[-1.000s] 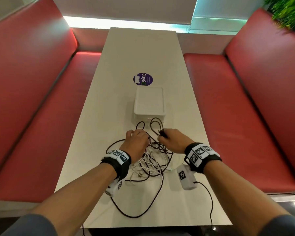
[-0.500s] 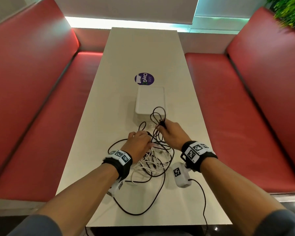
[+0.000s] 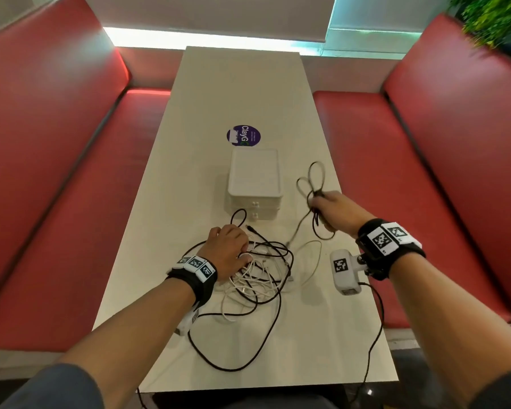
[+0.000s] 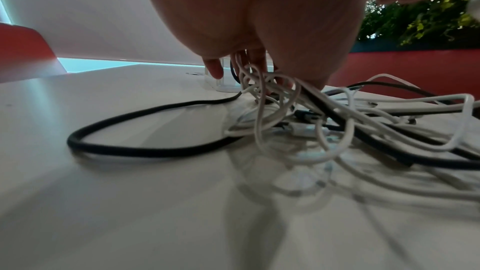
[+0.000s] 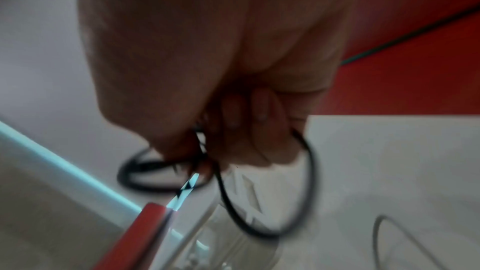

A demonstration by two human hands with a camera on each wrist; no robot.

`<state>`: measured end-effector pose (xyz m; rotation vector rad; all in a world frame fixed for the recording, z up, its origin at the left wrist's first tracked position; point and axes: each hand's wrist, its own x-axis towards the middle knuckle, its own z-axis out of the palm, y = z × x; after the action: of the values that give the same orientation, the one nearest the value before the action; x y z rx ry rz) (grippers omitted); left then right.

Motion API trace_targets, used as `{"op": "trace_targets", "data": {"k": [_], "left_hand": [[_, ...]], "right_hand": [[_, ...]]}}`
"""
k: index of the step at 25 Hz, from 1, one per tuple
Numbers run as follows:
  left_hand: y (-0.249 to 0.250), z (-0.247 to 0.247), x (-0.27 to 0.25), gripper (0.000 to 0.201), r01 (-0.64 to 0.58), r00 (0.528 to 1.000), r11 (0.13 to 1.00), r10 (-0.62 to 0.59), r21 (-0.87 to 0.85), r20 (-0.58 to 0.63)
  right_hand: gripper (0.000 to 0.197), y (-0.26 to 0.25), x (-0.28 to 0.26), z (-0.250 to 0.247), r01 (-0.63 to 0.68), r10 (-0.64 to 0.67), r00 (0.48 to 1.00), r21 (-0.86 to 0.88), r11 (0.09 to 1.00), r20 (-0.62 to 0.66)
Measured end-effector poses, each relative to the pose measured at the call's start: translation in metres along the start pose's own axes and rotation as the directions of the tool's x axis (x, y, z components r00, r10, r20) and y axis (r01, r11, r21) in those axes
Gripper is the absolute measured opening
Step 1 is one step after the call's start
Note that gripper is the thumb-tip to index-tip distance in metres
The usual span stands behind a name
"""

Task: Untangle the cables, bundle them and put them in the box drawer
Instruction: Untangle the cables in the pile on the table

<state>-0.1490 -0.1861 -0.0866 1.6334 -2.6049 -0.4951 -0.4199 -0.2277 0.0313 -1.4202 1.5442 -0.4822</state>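
A tangle of white and black cables (image 3: 260,273) lies on the cream table (image 3: 242,84) in front of me. My left hand (image 3: 227,249) sits on top of the tangle, its fingers (image 4: 246,63) curled down into the white loops (image 4: 311,122). My right hand (image 3: 334,211) is raised to the right of the white drawer box (image 3: 254,178) and grips a black cable (image 3: 312,193), which loops above the fist and trails back down toward the pile. In the blurred right wrist view the curled fingers (image 5: 233,147) pinch the black cable (image 5: 309,171). Both box drawers look closed.
A round purple sticker (image 3: 243,135) lies flat beyond the box. Red padded benches (image 3: 396,178) run along both sides of the table. One long black loop (image 3: 236,367) of cable reaches toward the near table edge.
My right hand has swung up and to the right, from over the pile to beside the box, drawing the black cable out with it. The left hand has stayed on the tangle.
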Motion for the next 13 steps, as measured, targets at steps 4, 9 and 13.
{"op": "trace_targets", "data": {"k": [4,9,13], "left_hand": [[-0.009,-0.005,-0.001,0.016,0.017,1.0,1.0,-0.017,-0.003,-0.008],[-0.006,-0.005,0.002,0.01,0.027,1.0,0.999,-0.027,0.035,-0.004],[0.003,-0.015,0.007,0.014,0.017,1.0,1.0,-0.016,0.022,-0.021]], "right_hand": [[0.025,0.006,-0.005,0.006,-0.112,0.417,0.866,-0.708,0.697,0.275],[0.046,0.03,-0.008,0.007,-0.095,0.456,0.887,-0.936,0.339,0.075],[0.02,0.034,0.0,0.008,-0.255,0.208,0.964,-0.8,0.544,-0.165]]}}
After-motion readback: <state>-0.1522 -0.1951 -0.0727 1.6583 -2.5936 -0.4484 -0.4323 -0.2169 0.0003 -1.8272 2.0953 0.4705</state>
